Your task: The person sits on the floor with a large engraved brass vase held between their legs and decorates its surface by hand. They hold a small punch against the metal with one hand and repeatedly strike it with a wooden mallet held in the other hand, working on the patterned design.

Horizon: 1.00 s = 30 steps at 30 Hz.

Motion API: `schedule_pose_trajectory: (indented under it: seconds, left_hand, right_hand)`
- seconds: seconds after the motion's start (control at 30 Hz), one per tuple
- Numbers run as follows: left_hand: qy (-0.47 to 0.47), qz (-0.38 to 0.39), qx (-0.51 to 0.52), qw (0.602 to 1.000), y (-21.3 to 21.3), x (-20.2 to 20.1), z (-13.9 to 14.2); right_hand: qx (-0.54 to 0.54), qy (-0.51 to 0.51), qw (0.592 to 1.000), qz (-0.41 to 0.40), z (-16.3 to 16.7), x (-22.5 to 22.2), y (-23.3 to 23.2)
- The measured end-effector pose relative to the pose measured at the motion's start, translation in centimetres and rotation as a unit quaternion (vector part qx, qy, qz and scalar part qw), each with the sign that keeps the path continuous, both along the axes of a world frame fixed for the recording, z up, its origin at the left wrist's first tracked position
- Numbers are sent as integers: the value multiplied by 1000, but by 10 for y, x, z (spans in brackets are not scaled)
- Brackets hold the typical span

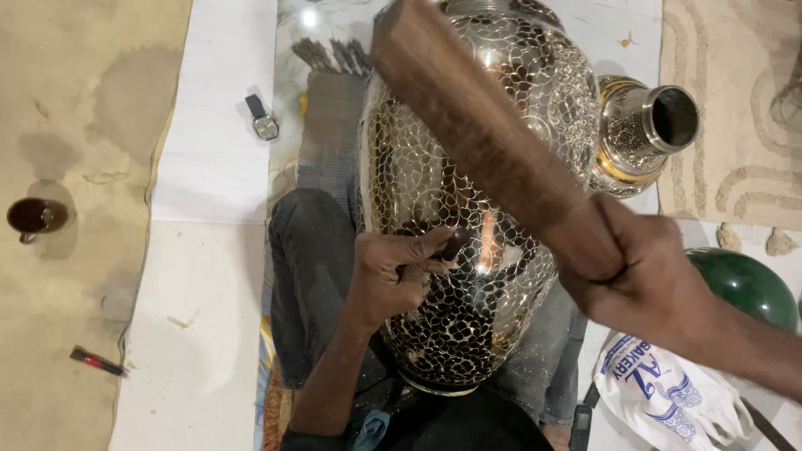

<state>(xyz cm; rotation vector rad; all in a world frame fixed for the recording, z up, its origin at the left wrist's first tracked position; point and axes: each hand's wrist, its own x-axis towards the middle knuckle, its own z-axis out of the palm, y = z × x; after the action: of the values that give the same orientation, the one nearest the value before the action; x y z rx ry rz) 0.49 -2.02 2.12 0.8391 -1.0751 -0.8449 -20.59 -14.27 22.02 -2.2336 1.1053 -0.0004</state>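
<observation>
A large engraved brass vase [434, 175] with dark floral fretwork lies across my lap. My left hand [393, 271] presses a small dark chisel [455, 244] against the vase's belly. My right hand [647, 271] grips a long brown wooden block [484, 125], raised diagonally over the vase with its far end toward the top of the view. The block hides part of the vase's upper side.
A smaller brass vase [647, 134] lies to the right, mouth open. A green round object [743, 284] and a white plastic bag [668, 392] sit at lower right. A wristwatch [262, 119], a dark cup [35, 217] and a small red tool [98, 361] lie to the left.
</observation>
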Motion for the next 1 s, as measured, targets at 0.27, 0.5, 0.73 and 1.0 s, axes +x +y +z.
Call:
schedule_pose_trajectory:
  seconds: [0.27,0.5,0.73,1.0]
  left_hand:
    - [32,-38,19,999,1,4,3]
    - [-8,-4,15,1000,1,1,0]
    - [-15,-6,6,1000,-1,1,-7]
    - [8,-24,-1,1000,3,3,-7]
  right_hand:
    - [17,79,997,0,9,-19,-2]
    - [-40,-30,999,3,2,-3,3]
    - [-50,264,962,37,7,-9,-3]
    - [-85,189,976,66,-4,-17,2]
